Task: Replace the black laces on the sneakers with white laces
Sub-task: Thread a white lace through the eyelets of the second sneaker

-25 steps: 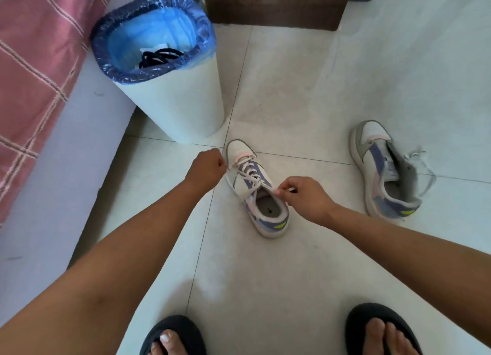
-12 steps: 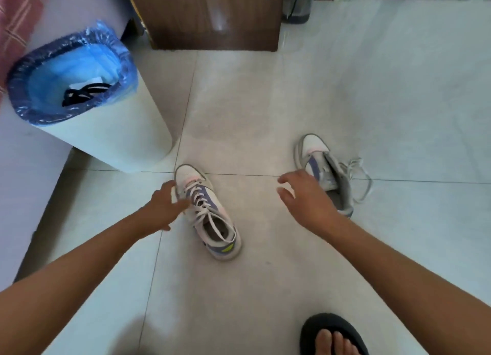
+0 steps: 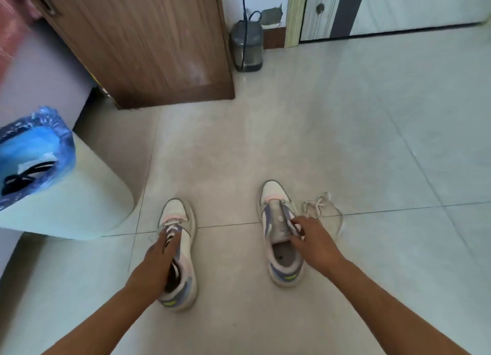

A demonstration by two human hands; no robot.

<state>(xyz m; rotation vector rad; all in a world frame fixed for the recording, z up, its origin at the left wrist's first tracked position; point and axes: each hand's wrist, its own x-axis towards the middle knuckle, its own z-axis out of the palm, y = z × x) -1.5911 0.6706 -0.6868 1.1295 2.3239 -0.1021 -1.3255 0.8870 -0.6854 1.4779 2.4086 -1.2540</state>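
Two sneakers stand on the tiled floor [image 3: 345, 120], toes pointing to 12 o'clock, well apart from each other. The left sneaker [image 3: 186, 237] is threaded with a white lace across its front; the left hand [image 3: 156, 261] grips it from above at the tongue and collar, fingers curled into the opening. The right sneaker [image 3: 276, 237] has its tongue pulled up and no lace through the eyelets that I can see. The right hand [image 3: 312, 244] holds its tongue and near side, thumb and fingers curled round the edge. A loose white lace [image 3: 322, 208] lies on the floor at 3 o'clock from that sneaker's toe, just beside it. At 9 o'clock from the left sneaker stands a white bin [image 3: 79, 195] lined with a blue bag; black laces [image 3: 24, 175] lie inside it. A wooden cabinet [image 3: 138, 41] rises at 11 o'clock.
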